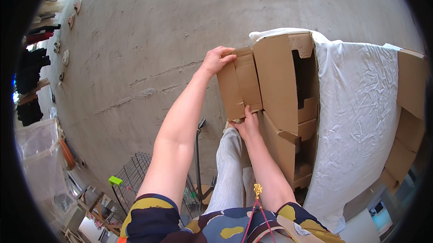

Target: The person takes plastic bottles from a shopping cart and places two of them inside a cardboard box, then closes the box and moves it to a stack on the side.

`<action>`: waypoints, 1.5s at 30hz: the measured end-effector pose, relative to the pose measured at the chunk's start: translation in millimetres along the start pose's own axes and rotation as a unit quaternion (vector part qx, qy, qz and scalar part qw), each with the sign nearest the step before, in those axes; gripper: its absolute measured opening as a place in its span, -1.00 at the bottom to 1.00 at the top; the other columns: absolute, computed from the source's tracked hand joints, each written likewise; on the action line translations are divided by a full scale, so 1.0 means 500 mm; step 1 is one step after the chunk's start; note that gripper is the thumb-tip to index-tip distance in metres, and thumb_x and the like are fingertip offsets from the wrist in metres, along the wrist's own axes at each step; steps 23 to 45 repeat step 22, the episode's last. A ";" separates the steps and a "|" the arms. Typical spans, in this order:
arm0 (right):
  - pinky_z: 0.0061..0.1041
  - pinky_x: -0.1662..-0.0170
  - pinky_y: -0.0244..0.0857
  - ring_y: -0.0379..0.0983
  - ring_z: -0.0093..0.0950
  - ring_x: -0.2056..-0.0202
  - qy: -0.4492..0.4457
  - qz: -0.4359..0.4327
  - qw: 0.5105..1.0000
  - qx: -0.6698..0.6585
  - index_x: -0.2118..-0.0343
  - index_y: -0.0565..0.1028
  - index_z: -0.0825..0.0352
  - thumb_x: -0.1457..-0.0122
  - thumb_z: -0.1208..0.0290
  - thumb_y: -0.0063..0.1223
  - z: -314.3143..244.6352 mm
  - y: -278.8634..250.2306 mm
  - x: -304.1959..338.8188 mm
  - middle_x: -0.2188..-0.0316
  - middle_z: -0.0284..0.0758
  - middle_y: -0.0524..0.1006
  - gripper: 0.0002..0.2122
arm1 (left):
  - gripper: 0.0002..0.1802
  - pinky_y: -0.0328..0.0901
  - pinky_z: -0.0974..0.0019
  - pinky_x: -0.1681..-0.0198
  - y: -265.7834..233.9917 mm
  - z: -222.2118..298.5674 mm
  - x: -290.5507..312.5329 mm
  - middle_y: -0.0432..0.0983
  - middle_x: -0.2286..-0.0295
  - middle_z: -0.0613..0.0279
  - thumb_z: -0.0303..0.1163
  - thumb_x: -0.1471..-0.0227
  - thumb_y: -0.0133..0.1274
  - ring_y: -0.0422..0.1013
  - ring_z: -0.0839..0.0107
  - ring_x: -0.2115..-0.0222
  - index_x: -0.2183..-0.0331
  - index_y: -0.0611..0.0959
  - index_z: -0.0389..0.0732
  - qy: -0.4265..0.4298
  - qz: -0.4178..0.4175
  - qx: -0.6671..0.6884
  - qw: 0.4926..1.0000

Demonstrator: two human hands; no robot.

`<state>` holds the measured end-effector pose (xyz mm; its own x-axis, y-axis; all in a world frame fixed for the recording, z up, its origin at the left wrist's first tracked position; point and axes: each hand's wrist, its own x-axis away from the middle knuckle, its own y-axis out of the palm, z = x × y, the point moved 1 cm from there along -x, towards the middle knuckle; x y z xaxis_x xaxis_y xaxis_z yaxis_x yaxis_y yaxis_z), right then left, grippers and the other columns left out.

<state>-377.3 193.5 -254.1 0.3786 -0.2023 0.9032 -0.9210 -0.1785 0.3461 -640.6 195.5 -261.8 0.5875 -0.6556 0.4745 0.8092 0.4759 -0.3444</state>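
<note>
Left hand (216,60) grips far end of cardboard flap (239,85), right hand (246,126) pinches near end; flap's long axis runs away from person, beside open box (284,103) on white sheet (361,107). Bare concrete floor (135,40); wire rack (135,175) below.

Brown cardboard box (282,85) at centre, two o'clock, flaps open, dark interior showing, left hand (215,60) on its top flap edge, right hand (246,128) at its lower flap, further brown cardboard (408,112) at three o'clock, partly behind white sheet (356,107).

Short patterned sleeves (151,211) – navy, yellow (some white) – pale grey trousers (228,171)
</note>
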 end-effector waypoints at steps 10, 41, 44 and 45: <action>0.04 0.02 0.31 0.18 -0.33 -0.16 0.046 0.000 0.996 0.082 -0.32 0.01 0.17 -0.29 0.12 -0.01 0.005 -0.057 0.176 -0.24 -0.37 0.15 -0.37 | -0.20 0.03 0.09 -0.25 0.043 -0.021 0.170 0.14 -0.19 -0.04 0.17 -0.16 -0.09 0.10 0.06 -0.20 -0.24 0.23 -0.15 -0.011 0.312 0.052 0.949; -0.45 0.07 0.41 0.45 -0.47 0.03 -0.045 -0.134 0.945 0.296 -0.14 0.37 0.35 -0.28 0.32 0.01 -0.022 -0.394 0.711 -0.04 -0.29 0.47 -0.60 | -0.27 0.20 0.16 -0.15 0.452 -0.167 0.788 0.48 0.03 -0.08 -0.06 0.04 0.21 0.34 0.05 -0.07 -0.08 0.46 -0.29 -0.118 -0.012 0.008 0.993; -0.45 0.07 0.41 0.45 -0.47 0.03 -0.045 -0.134 0.945 0.296 -0.14 0.37 0.35 -0.28 0.32 0.01 -0.022 -0.394 0.711 -0.04 -0.29 0.47 -0.60 | -0.27 0.20 0.16 -0.15 0.452 -0.167 0.788 0.48 0.03 -0.08 -0.06 0.04 0.21 0.34 0.05 -0.07 -0.08 0.46 -0.29 -0.118 -0.012 0.008 0.993; -0.45 0.07 0.41 0.45 -0.47 0.03 -0.045 -0.134 0.945 0.296 -0.14 0.37 0.35 -0.28 0.32 0.01 -0.022 -0.394 0.711 -0.04 -0.29 0.47 -0.60 | -0.27 0.20 0.16 -0.15 0.452 -0.167 0.788 0.48 0.03 -0.08 -0.06 0.04 0.21 0.34 0.05 -0.07 -0.08 0.46 -0.29 -0.118 -0.012 0.008 0.993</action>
